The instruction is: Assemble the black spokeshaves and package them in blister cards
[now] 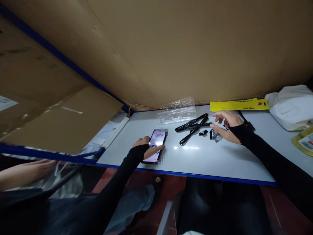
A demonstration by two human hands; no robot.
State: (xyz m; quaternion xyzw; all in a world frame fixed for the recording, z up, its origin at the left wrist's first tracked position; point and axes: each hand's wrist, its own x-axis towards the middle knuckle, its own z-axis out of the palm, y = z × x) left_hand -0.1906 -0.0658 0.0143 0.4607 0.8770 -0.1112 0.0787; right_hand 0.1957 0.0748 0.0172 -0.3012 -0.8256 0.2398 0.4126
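My left hand is closed round a smartphone with its screen lit, near the table's front edge. The thumb lies across the screen. My right hand hovers with fingers apart, just right of several glossy black tool parts that cross each other and look like clamp handles. A small black piece lies below them. Close under the right thumb sits a small black and silver part. Partly hidden by my right hand and wrist are more dark pieces.
The white table has a blue edge and a cardboard wall behind it. Clear plastic packaging, yellow cards, a white bag and a yellowish bottle lie along the back and right. Another person's arm is at left.
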